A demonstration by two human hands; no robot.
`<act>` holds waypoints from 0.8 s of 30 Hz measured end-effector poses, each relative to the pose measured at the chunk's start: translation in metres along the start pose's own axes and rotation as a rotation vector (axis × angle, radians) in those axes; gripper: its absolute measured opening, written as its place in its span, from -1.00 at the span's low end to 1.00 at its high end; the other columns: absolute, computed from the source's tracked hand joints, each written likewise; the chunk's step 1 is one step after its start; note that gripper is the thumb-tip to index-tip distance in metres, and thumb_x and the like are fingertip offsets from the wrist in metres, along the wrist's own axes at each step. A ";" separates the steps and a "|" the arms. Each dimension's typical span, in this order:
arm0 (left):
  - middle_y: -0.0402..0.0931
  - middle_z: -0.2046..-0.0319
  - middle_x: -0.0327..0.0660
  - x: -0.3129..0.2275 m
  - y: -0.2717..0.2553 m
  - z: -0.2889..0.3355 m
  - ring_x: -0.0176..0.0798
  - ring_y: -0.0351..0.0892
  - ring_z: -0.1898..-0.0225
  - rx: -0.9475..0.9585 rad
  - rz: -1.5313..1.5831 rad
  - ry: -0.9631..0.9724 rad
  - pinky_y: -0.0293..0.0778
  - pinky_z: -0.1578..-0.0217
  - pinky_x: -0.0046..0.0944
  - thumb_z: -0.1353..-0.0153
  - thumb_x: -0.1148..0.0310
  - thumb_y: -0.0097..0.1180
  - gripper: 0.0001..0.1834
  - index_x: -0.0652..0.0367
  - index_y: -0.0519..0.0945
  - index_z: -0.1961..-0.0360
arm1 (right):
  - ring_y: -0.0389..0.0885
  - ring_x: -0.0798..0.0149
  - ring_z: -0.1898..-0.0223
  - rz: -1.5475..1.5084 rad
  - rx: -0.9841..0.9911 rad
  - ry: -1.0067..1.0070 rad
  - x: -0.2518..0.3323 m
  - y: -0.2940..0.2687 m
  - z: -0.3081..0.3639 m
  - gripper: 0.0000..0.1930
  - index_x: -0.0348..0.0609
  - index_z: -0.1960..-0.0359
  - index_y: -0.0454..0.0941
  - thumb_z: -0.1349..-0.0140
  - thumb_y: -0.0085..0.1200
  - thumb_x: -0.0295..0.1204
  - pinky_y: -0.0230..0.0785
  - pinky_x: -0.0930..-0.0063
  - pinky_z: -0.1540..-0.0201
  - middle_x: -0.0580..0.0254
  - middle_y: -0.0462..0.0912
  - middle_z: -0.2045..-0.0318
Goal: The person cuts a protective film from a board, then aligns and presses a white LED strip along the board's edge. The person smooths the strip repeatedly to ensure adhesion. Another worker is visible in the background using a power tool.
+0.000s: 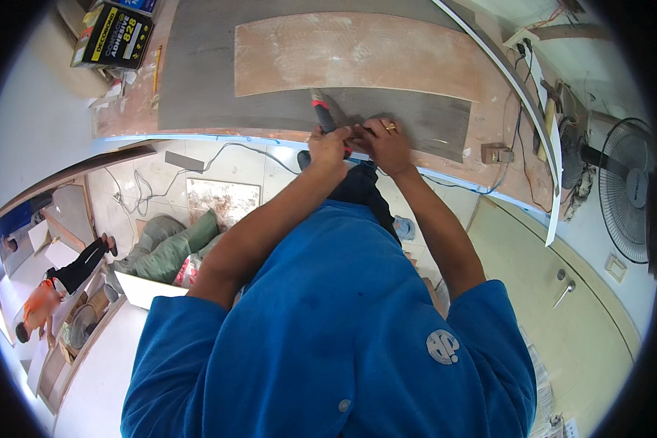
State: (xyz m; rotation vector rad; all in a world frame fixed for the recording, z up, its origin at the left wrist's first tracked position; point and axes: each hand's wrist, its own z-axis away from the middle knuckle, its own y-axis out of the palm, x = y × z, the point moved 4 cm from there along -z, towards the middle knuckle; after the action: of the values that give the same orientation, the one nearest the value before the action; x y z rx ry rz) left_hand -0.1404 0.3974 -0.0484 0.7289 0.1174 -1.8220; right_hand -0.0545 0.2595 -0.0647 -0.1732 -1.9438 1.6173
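My left hand is closed around a red-and-black handled tool, at the near edge of the workbench. The tool's pale, flat end points away from me, towards a tan curved board; its exact kind is not clear. Close beside it, my right hand, with a ring on one finger, has its fingers bent together near the tool's lower end. What they pinch, if anything, is hidden. Both hands are over the near edge of a dark grey sheet, and the tan board lies on that sheet.
A black-and-yellow box and a yellow pencil are at the far left. On the right are a small metal block-shaped tool, a long curved strip, a hammer and a fan. Cables cross the floor; another person is at left.
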 end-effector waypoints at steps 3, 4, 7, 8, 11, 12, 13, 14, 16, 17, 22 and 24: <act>0.61 0.34 -0.22 0.004 -0.006 -0.003 -0.20 0.61 0.37 0.071 0.009 0.109 0.50 0.36 -0.12 -0.20 0.58 0.36 -0.71 0.10 0.56 0.11 | 0.61 0.08 -0.13 -0.012 -0.041 -0.055 -0.004 0.007 0.002 -0.70 0.09 -0.02 0.73 -0.37 0.18 -0.12 0.39 -0.01 -0.21 0.29 0.63 -0.02; 0.60 0.39 -0.27 0.002 -0.009 -0.001 -0.26 0.59 0.41 0.051 -0.088 0.216 0.49 0.38 -0.21 -0.21 0.56 0.35 -0.73 0.07 0.55 0.14 | 0.62 0.07 -0.11 -0.023 -0.064 -0.073 -0.007 0.007 0.004 -0.72 0.08 0.02 0.74 -0.38 0.16 -0.12 0.40 -0.02 -0.19 0.27 0.63 0.00; 0.60 0.37 -0.27 0.001 -0.023 0.008 -0.35 0.59 0.41 0.118 -0.265 0.218 0.49 0.45 -0.27 -0.24 0.51 0.36 -0.73 0.13 0.56 0.09 | 0.64 0.05 -0.10 -0.090 -0.058 -0.038 -0.004 -0.006 -0.011 -0.75 0.03 0.13 0.73 -0.38 0.16 -0.14 0.42 -0.03 -0.19 0.23 0.62 0.05; 0.60 0.37 -0.27 -0.002 -0.018 0.019 -0.34 0.61 0.39 0.097 -0.345 0.199 0.52 0.43 -0.27 -0.25 0.48 0.36 -0.72 0.16 0.57 0.05 | 0.63 0.05 -0.10 -0.125 0.022 -0.014 -0.011 -0.009 -0.013 -0.75 0.03 0.14 0.73 -0.38 0.17 -0.13 0.42 -0.02 -0.19 0.22 0.61 0.06; 0.57 0.46 -0.24 -0.017 -0.025 0.022 -0.33 0.55 0.47 0.092 -0.719 0.487 0.47 0.43 -0.24 -0.25 0.53 0.27 -0.78 0.28 0.57 0.09 | 0.63 0.05 -0.11 -0.199 0.140 -0.013 -0.018 -0.018 -0.020 -0.76 0.01 0.15 0.72 -0.37 0.16 -0.16 0.42 0.00 -0.18 0.20 0.61 0.07; 0.55 0.48 -0.19 -0.033 -0.029 0.017 -0.26 0.58 0.46 0.067 -1.072 0.728 0.50 0.39 -0.19 -0.26 0.46 0.30 -0.69 0.33 0.58 0.01 | 0.63 0.05 -0.10 -0.188 0.104 -0.042 -0.016 -0.023 -0.021 -0.77 0.00 0.14 0.72 -0.38 0.14 -0.18 0.42 0.00 -0.18 0.19 0.61 0.06; 0.57 0.44 -0.14 -0.046 -0.024 0.017 -0.18 0.61 0.41 0.055 -1.113 0.843 0.52 0.34 -0.14 -0.25 0.45 0.32 -0.66 0.31 0.59 -0.02 | 0.63 0.05 -0.10 -0.172 0.070 -0.069 -0.016 -0.026 -0.018 -0.78 -0.01 0.13 0.71 -0.39 0.12 -0.21 0.42 -0.01 -0.17 0.18 0.61 0.06; 0.59 0.40 -0.10 -0.059 -0.017 0.016 -0.10 0.64 0.36 0.044 -1.152 0.958 0.53 0.29 -0.10 -0.23 0.43 0.34 -0.62 0.29 0.60 -0.05 | 0.62 0.05 -0.11 -0.153 0.028 -0.065 -0.016 -0.028 -0.015 -0.78 -0.02 0.11 0.70 -0.38 0.11 -0.23 0.42 0.00 -0.17 0.17 0.61 0.05; 0.66 0.22 0.03 -0.089 -0.010 -0.002 0.07 0.67 0.22 0.114 -1.295 1.187 0.56 0.19 -0.01 -0.20 0.42 0.36 -0.56 0.26 0.61 -0.11 | 0.61 0.04 -0.13 -0.124 -0.046 -0.073 -0.012 -0.024 -0.003 -0.77 -0.04 0.06 0.68 -0.38 0.08 -0.27 0.42 0.00 -0.18 0.16 0.61 0.04; 0.67 0.07 0.05 -0.103 0.002 -0.010 0.18 0.66 0.09 0.221 -1.360 1.197 0.53 0.01 0.10 -0.17 0.40 0.38 -0.51 0.17 0.62 -0.16 | 0.62 0.02 -0.11 -0.116 -0.055 -0.057 -0.013 -0.021 0.002 -0.76 -0.04 0.04 0.67 -0.38 0.06 -0.29 0.43 -0.01 -0.17 0.14 0.61 0.05; 0.60 -0.16 -0.11 -0.120 0.016 -0.042 0.09 0.52 -0.23 0.404 -1.810 1.424 0.33 -0.24 0.20 -0.17 0.28 0.39 -0.40 -0.05 0.61 -0.28 | 0.62 -0.13 -0.13 -0.232 0.067 0.071 -0.007 -0.008 -0.006 -0.65 -0.03 -0.08 0.64 -0.29 0.28 -0.27 0.45 -0.05 -0.16 0.05 0.62 -0.07; 0.54 -0.21 -0.11 -0.122 0.011 -0.037 0.11 0.48 -0.27 0.376 -1.838 1.456 0.33 -0.24 0.21 -0.20 0.27 0.36 -0.41 -0.05 0.60 -0.29 | 0.63 -0.19 -0.11 -0.339 0.105 0.106 -0.005 -0.014 -0.008 -0.63 -0.07 -0.09 0.63 -0.26 0.30 -0.31 0.46 -0.08 -0.16 -0.02 0.63 -0.07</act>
State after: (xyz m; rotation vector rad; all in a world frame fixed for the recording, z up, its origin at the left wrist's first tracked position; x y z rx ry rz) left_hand -0.0912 0.5089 -0.0101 2.6471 1.9528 -2.2896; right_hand -0.0428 0.2602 -0.0532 0.1064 -1.6964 1.4488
